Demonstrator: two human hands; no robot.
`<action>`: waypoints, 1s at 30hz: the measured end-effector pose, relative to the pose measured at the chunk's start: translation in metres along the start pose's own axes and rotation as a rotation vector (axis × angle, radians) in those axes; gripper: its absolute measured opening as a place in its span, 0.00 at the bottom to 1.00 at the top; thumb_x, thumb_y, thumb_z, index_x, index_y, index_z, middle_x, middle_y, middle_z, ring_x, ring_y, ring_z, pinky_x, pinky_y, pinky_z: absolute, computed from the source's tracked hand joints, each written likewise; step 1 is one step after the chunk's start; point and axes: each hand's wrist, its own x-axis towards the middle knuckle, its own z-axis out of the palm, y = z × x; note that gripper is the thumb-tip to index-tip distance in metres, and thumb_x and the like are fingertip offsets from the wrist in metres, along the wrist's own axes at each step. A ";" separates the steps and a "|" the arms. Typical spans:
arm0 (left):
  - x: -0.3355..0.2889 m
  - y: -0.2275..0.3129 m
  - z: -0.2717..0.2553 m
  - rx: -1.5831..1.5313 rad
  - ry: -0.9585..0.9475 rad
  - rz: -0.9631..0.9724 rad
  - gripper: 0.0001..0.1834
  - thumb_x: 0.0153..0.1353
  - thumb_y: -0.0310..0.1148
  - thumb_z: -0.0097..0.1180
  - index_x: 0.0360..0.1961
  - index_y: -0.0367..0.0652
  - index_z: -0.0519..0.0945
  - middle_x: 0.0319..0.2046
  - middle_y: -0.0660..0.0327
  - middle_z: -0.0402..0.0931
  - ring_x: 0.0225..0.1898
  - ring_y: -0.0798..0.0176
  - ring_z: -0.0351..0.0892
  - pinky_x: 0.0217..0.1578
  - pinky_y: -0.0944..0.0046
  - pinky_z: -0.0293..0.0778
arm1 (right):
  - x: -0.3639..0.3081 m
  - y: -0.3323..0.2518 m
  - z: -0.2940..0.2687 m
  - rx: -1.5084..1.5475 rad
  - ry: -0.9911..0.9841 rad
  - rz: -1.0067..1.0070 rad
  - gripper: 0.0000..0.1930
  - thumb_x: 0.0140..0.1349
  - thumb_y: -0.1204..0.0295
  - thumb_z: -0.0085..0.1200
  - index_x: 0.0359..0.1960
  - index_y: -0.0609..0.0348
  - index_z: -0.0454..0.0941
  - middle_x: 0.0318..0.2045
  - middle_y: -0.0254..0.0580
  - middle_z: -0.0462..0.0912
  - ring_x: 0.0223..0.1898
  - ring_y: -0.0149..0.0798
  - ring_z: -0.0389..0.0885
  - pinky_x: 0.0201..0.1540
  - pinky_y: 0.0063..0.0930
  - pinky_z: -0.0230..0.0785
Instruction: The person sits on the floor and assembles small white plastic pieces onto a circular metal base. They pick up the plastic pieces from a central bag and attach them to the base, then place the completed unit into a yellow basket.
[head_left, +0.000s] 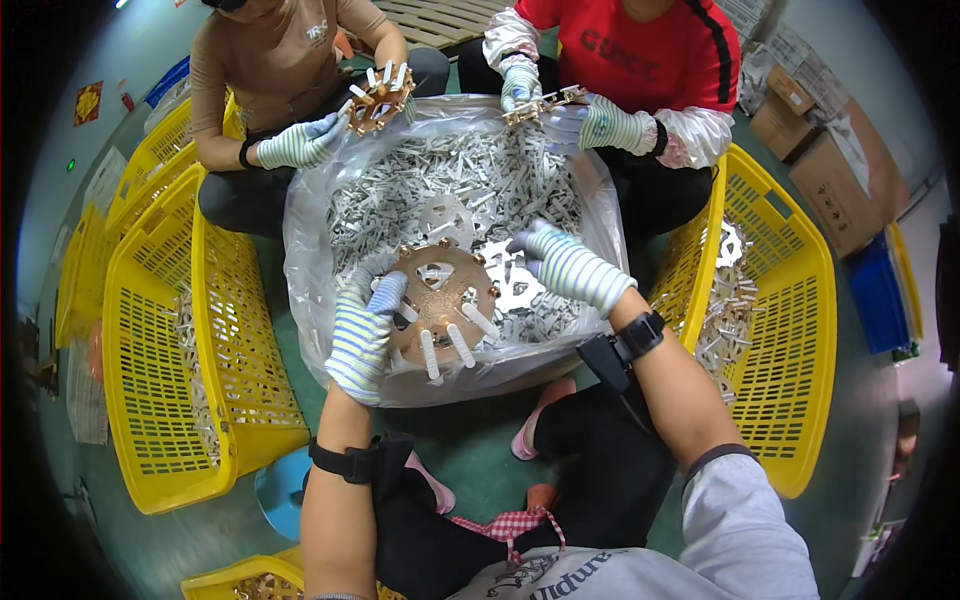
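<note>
My left hand (pixel 362 325), in a striped glove, is closed on the left edge of a round copper-coloured disc (pixel 437 290) with cut-outs and small knobs on its rim. Several light metal strips (pixel 461 344) sit on the disc, some reaching past its lower edge. To the right of the disc, my gloved right hand (pixel 578 267) has its fingers apart and holds nothing that I can see. Its fingertips are above a shiny silver cut-out plate (pixel 514 282). Behind the disc, a duller silver plate (pixel 446 218) lies on the heap of loose strips (pixel 430 165).
The strips fill a large container lined with clear plastic (pixel 312 255). Opposite, two gloved people hold copper-coloured pieces (pixel 380 100). Yellow baskets (pixel 215 340) with metal parts stand at the left, and another yellow basket (pixel 790 300) at the right. Cardboard boxes (pixel 825 190) are at the back right.
</note>
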 end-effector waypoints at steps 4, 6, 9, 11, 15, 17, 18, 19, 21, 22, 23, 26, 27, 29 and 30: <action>0.001 -0.003 0.006 0.094 -0.064 0.048 0.23 0.61 0.37 0.56 0.55 0.36 0.74 0.41 0.61 0.77 0.38 0.70 0.73 0.40 0.71 0.70 | -0.003 -0.045 -0.026 0.520 0.380 -0.282 0.15 0.61 0.75 0.55 0.51 0.60 0.78 0.43 0.44 0.75 0.47 0.42 0.75 0.52 0.30 0.67; 0.001 -0.006 0.013 0.044 -0.095 0.143 0.24 0.62 0.36 0.54 0.57 0.36 0.73 0.46 0.58 0.76 0.44 0.68 0.74 0.46 0.68 0.70 | -0.014 -0.068 -0.028 0.629 0.329 -0.346 0.16 0.61 0.73 0.53 0.50 0.61 0.78 0.41 0.47 0.75 0.47 0.46 0.75 0.53 0.37 0.67; -0.003 -0.006 0.016 0.054 -0.131 0.081 0.25 0.61 0.34 0.54 0.59 0.34 0.71 0.51 0.54 0.74 0.50 0.65 0.73 0.53 0.67 0.68 | -0.019 -0.090 -0.025 0.414 0.297 -0.404 0.17 0.57 0.70 0.57 0.49 0.55 0.78 0.40 0.46 0.77 0.49 0.48 0.75 0.57 0.41 0.63; -0.004 -0.005 0.019 0.036 -0.161 0.051 0.26 0.61 0.33 0.54 0.59 0.33 0.70 0.51 0.55 0.75 0.49 0.65 0.74 0.52 0.68 0.69 | -0.017 -0.094 -0.022 0.165 0.392 -0.500 0.17 0.53 0.71 0.59 0.48 0.51 0.79 0.40 0.43 0.79 0.50 0.48 0.75 0.62 0.48 0.57; -0.004 -0.002 0.022 0.034 -0.249 -0.006 0.28 0.60 0.32 0.55 0.60 0.33 0.69 0.52 0.55 0.74 0.51 0.63 0.74 0.53 0.66 0.69 | -0.008 -0.092 -0.015 -0.042 0.496 -0.537 0.17 0.49 0.70 0.62 0.44 0.45 0.80 0.42 0.36 0.80 0.53 0.45 0.75 0.66 0.57 0.50; -0.004 -0.001 0.023 0.066 -0.260 0.061 0.29 0.59 0.33 0.55 0.61 0.33 0.69 0.52 0.55 0.74 0.52 0.63 0.74 0.54 0.66 0.69 | -0.006 -0.091 -0.013 -0.120 0.538 -0.525 0.17 0.48 0.69 0.63 0.42 0.44 0.80 0.41 0.31 0.80 0.53 0.45 0.75 0.66 0.56 0.50; -0.003 -0.001 0.024 0.083 -0.253 0.093 0.29 0.59 0.34 0.55 0.61 0.33 0.69 0.52 0.55 0.74 0.52 0.63 0.74 0.54 0.65 0.69 | -0.006 -0.091 -0.012 -0.148 0.511 -0.524 0.17 0.47 0.69 0.63 0.42 0.44 0.80 0.41 0.32 0.80 0.53 0.45 0.74 0.66 0.56 0.50; -0.004 -0.001 0.024 0.068 -0.261 0.075 0.29 0.58 0.34 0.55 0.61 0.33 0.69 0.52 0.55 0.74 0.52 0.62 0.74 0.54 0.65 0.69 | -0.006 -0.091 -0.012 -0.174 0.491 -0.522 0.17 0.47 0.69 0.64 0.42 0.44 0.80 0.41 0.33 0.79 0.54 0.46 0.74 0.66 0.57 0.50; -0.004 -0.002 0.023 0.035 -0.258 0.030 0.30 0.58 0.35 0.55 0.61 0.33 0.69 0.53 0.54 0.74 0.53 0.62 0.73 0.55 0.64 0.69 | -0.008 -0.091 -0.012 -0.211 0.472 -0.511 0.16 0.47 0.68 0.64 0.40 0.44 0.81 0.43 0.35 0.78 0.54 0.47 0.72 0.66 0.57 0.50; -0.004 -0.002 0.022 0.009 -0.262 0.038 0.29 0.58 0.32 0.54 0.61 0.34 0.68 0.53 0.54 0.73 0.53 0.62 0.73 0.54 0.65 0.69 | -0.009 -0.091 -0.013 -0.220 0.473 -0.502 0.15 0.47 0.68 0.64 0.39 0.45 0.81 0.43 0.36 0.77 0.55 0.47 0.72 0.66 0.56 0.50; -0.003 -0.003 0.022 -0.017 -0.267 0.047 0.28 0.59 0.30 0.53 0.62 0.35 0.68 0.53 0.54 0.73 0.53 0.63 0.72 0.54 0.66 0.70 | -0.009 -0.091 -0.013 -0.229 0.482 -0.508 0.14 0.47 0.67 0.64 0.39 0.46 0.81 0.44 0.37 0.77 0.55 0.48 0.71 0.65 0.56 0.50; -0.001 -0.004 0.017 -0.054 -0.276 0.033 0.28 0.60 0.27 0.51 0.63 0.34 0.66 0.53 0.54 0.72 0.52 0.63 0.73 0.53 0.66 0.71 | -0.009 -0.090 -0.013 0.100 0.480 -0.442 0.11 0.49 0.66 0.64 0.36 0.49 0.82 0.48 0.42 0.75 0.58 0.48 0.68 0.65 0.51 0.51; -0.001 -0.005 0.016 -0.071 -0.270 0.029 0.28 0.60 0.26 0.50 0.63 0.34 0.66 0.53 0.54 0.72 0.51 0.63 0.73 0.53 0.66 0.71 | -0.009 -0.090 -0.012 0.284 0.402 -0.385 0.10 0.52 0.65 0.63 0.35 0.52 0.84 0.50 0.43 0.74 0.60 0.48 0.65 0.65 0.46 0.51; -0.001 -0.009 0.015 -0.047 -0.258 0.000 0.27 0.59 0.28 0.50 0.61 0.34 0.68 0.52 0.55 0.74 0.49 0.64 0.75 0.49 0.68 0.73 | -0.009 -0.090 -0.008 0.349 0.347 -0.372 0.11 0.53 0.64 0.62 0.36 0.53 0.84 0.52 0.45 0.73 0.60 0.48 0.64 0.65 0.44 0.51; -0.001 -0.011 0.015 -0.053 -0.251 0.010 0.26 0.59 0.29 0.50 0.60 0.34 0.69 0.51 0.56 0.75 0.48 0.65 0.76 0.48 0.69 0.74 | -0.009 -0.090 -0.006 0.380 0.326 -0.368 0.12 0.53 0.64 0.62 0.37 0.54 0.85 0.53 0.45 0.73 0.61 0.49 0.63 0.65 0.43 0.51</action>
